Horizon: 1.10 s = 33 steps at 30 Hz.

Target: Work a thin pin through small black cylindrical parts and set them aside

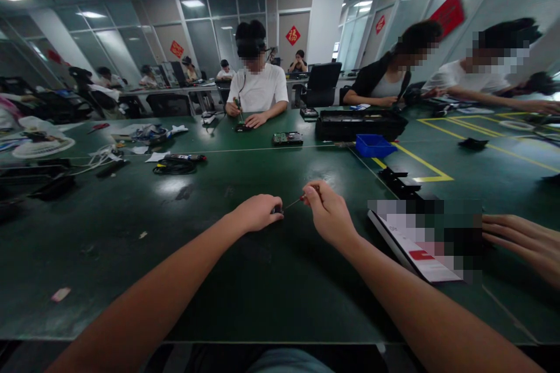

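Note:
My left hand (258, 213) is closed around a small dark object (277, 210), its fingers hiding most of it, so its kind cannot be made out. In my right hand (331, 217) is a thin screwdriver (293, 204) with a red part near the grip. Its metal shaft points left and down toward the small object; whether the tip touches it is too small to tell. Both hands are just above the green tabletop (245, 297), near the middle of the view.
A co-worker's hand (525, 242) is at the right, beside a white box (420, 250). Black parts (400, 180), a blue bin (375, 145) and a circuit board (287, 139) lie farther back. A coiled black cable (175, 166) is left. Across the table, a person (260, 87) works.

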### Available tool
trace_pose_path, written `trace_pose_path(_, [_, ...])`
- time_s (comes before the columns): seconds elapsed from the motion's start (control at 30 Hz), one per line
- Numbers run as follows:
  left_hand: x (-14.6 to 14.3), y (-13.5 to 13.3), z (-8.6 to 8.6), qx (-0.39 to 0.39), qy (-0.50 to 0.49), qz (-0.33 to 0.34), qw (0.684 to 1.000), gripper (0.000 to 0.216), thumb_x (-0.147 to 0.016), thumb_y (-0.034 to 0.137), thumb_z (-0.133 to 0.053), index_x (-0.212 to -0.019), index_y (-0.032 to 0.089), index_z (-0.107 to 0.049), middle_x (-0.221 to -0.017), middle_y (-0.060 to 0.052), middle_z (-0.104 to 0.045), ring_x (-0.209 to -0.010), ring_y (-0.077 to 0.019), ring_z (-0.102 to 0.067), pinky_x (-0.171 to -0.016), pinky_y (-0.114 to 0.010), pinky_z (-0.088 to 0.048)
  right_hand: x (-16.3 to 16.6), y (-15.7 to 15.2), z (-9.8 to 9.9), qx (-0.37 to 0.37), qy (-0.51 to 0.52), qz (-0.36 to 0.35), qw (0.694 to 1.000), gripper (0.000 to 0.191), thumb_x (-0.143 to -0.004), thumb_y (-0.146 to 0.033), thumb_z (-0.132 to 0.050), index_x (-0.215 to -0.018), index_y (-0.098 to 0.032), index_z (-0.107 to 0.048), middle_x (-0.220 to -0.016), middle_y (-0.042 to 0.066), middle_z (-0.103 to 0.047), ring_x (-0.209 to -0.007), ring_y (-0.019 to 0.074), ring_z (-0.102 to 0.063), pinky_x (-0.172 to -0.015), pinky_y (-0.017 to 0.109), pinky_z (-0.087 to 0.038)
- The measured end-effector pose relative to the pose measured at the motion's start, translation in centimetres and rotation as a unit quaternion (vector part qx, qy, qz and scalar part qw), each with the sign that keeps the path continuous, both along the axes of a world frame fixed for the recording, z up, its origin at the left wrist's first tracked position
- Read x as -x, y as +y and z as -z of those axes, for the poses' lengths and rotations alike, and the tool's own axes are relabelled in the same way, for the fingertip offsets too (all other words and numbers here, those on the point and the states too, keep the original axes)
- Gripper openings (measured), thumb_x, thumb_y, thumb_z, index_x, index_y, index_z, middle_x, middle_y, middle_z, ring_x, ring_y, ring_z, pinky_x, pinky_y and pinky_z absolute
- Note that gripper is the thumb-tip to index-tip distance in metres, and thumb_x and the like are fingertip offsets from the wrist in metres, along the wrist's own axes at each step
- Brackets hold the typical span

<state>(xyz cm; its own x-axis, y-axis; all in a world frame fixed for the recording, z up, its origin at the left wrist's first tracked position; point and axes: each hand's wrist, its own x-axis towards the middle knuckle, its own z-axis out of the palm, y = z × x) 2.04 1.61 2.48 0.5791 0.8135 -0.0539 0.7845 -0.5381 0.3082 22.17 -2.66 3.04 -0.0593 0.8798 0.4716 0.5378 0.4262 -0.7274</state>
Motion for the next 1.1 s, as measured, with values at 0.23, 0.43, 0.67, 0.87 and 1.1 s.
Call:
trace_pose_path(0.23, [2.9,0.5,-0.1,0.022,-0.122,-0.067,0.99,0.019,-0.083,0.033,-0.064,-0.098,0.021,-0.067,-0.096,-0.005,-0.069,-0.087,-0.0208,-0.063,-0.075,-0.031,-0.045,0.0,0.1,0.1,0.011,0.01,-0.016,1.0,0.025,-0.102,-0.039,-0.041,-0.095,-0.022,-0.058,-0.081,0.003,-0.068,-0.075,0.0187,-0.065,-0.068,0.03,-0.046])
trace_pose_path(0.43, [8.3,1.2,-1.0,0.109,-0.373,-0.208,0.898,0.027,-0.078,0.032,-0.066,-0.101,0.017,-0.062,-0.072,0.0,-0.058,-0.056,-0.0116,-0.051,-0.054,-0.024,-0.037,0.0,0.0,0.1,0.017,0.011,-0.029,0.999,0.026,-0.102,-0.04,-0.039,-0.097,-0.022,-0.058,-0.082,0.004,-0.068,-0.077,0.0195,-0.066,-0.069,0.031,-0.047])
trace_pose_path(0.67, [16.2,0.5,-2.2,0.18,-0.63,-0.305,0.692,0.033,-0.073,0.02,-0.071,-0.105,0.017,-0.062,-0.076,0.001,-0.054,-0.057,-0.0091,-0.047,-0.049,-0.02,-0.032,0.0,-0.2,-0.2,0.022,0.009,-0.034,0.999,0.025,-0.102,-0.038,-0.039,-0.096,-0.022,-0.058,-0.083,0.004,-0.068,-0.077,0.0198,-0.066,-0.069,0.032,-0.048])
trace_pose_path(0.87, [22.5,-1.7,-3.5,0.128,-0.684,-0.427,0.578,0.009,-0.094,0.025,-0.056,-0.091,0.017,-0.054,-0.066,0.005,-0.051,-0.056,-0.0075,-0.043,-0.057,-0.02,-0.034,0.0,0.0,0.2,0.023,0.009,-0.035,0.999,0.025,-0.102,-0.038,-0.04,-0.097,-0.022,-0.058,-0.083,0.003,-0.068,-0.078,0.0194,-0.066,-0.07,0.032,-0.047])
trace_pose_path(1.1, [28.5,-4.7,-4.9,0.027,-0.633,-0.559,0.535,0.011,-0.089,0.017,-0.047,-0.079,0.015,-0.051,-0.053,0.005,-0.049,-0.051,-0.0096,-0.041,-0.058,-0.023,-0.036,0.1,0.2,0.6,0.026,0.014,-0.037,0.999,0.025,-0.102,-0.04,-0.041,-0.098,-0.022,-0.059,-0.084,0.003,-0.069,-0.078,0.0191,-0.066,-0.071,0.032,-0.048])
